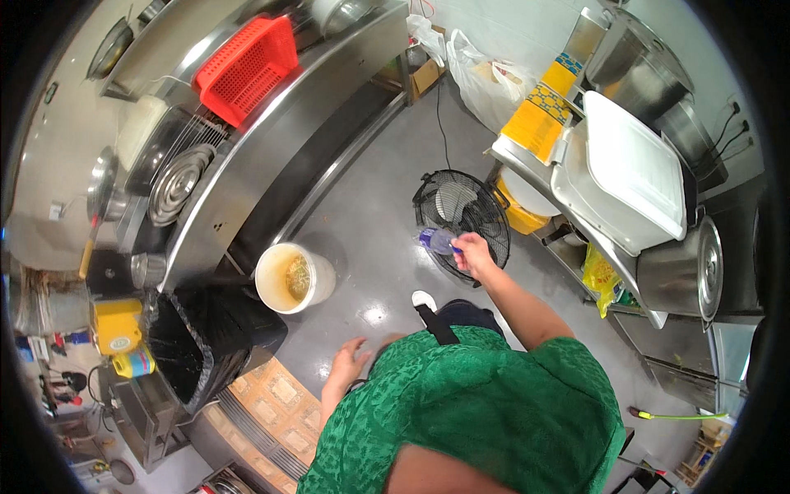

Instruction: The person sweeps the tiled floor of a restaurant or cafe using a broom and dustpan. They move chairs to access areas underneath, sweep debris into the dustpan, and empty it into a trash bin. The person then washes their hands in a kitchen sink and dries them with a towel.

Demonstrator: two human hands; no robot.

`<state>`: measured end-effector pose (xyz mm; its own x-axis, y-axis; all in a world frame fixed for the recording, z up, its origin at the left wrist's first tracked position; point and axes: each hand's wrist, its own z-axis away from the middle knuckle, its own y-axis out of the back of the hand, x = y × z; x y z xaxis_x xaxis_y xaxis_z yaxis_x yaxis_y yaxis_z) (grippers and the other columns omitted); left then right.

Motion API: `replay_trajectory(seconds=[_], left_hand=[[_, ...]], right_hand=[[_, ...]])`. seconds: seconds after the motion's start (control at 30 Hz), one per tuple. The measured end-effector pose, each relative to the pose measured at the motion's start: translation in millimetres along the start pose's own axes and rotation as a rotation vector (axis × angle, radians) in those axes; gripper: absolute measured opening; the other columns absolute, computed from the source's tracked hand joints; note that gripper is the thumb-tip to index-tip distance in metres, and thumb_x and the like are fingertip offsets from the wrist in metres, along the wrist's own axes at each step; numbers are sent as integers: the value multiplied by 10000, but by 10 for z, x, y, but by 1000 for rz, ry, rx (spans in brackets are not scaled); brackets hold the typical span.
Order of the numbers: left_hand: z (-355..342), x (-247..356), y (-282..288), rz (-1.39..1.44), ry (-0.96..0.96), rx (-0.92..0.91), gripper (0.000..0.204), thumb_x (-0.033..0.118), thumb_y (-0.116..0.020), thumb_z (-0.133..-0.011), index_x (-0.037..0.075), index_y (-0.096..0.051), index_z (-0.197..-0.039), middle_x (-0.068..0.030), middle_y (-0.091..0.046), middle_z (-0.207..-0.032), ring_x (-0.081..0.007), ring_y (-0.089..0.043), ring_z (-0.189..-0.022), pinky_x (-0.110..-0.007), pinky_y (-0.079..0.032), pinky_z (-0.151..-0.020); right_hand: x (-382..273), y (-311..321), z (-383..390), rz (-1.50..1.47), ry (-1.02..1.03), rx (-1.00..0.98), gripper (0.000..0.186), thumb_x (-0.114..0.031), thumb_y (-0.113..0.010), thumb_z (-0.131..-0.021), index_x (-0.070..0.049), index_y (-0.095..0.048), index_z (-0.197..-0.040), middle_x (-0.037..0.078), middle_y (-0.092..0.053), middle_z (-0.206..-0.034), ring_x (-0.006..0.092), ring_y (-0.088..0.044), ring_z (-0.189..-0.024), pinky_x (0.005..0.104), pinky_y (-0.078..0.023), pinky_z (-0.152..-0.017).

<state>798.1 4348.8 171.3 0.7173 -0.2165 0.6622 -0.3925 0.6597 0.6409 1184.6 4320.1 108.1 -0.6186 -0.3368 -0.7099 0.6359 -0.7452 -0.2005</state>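
My right hand [471, 252] is closed around one end of a small clear plastic bottle [439, 240] with purple-blue parts. The bottle is held out over the near left edge of a black round floor fan [465, 206]. I cannot tell whether the bottle touches the fan. My left hand [350, 362] hangs low at my side with its fingers apart, holding nothing. The nearest thing to it is a white bucket [325, 278] on the floor, with yellowish wet scraps inside.
A black-lined bin [247, 325] stands beside the bucket. On the left, a steel counter [271, 140] carries a red basket [247, 66]. A shelf on the right holds a white lidded tub [613, 185] and a steel pot [683, 267]. The fan's cord [442, 123] crosses the floor.
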Motion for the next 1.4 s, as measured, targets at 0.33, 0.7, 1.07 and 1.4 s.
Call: replay_trajectory(seconds=[0.33, 0.7, 1.07, 1.4], left_hand=[[-1608, -1201, 1163, 50, 166, 77, 380, 161, -691, -692, 36, -567, -1029, -154, -607, -934, -278, -591, -861, -360, -463, -758], [-4173, -189, 2401, -68, -268, -161, 309, 154, -513, -838, 49, -488, -1128, -116, -537, -1071, -234, -524, -988, -340, -428, -833], [-5980, -108, 2259, -86, 114, -214, 322, 192, -621, -781, 9, -559, -1039, -136, -619, -950, -210, -594, -871, -308, -459, -759], [-7580, 1128, 1918, 62, 512, -387, 311, 234, -594, -787, 23, -577, -1015, -141, -621, -936, -238, -593, -869, -337, -455, -764]], right_hand=[[-1452, -1303, -1786, -8, 142, 276, 203, -197, -612, -789, -69, -454, -794, 33, -486, -549, 109, -421, -386, 258, -341, -323], [-2069, -908, -2901, 0, 295, 801, 199, -186, -599, -725, -9, -536, -793, 79, -537, -564, 170, -504, -415, 313, -401, -366], [-4325, -683, -5142, -321, 560, 678, 159, -144, -533, -787, 1, -579, -829, 44, -510, -560, 116, -469, -403, 248, -370, -341], [-5968, -1290, -8093, 473, 833, 482, 297, -261, -571, -769, -9, -598, -923, 181, -613, -787, 307, -592, -744, 364, -453, -674]])
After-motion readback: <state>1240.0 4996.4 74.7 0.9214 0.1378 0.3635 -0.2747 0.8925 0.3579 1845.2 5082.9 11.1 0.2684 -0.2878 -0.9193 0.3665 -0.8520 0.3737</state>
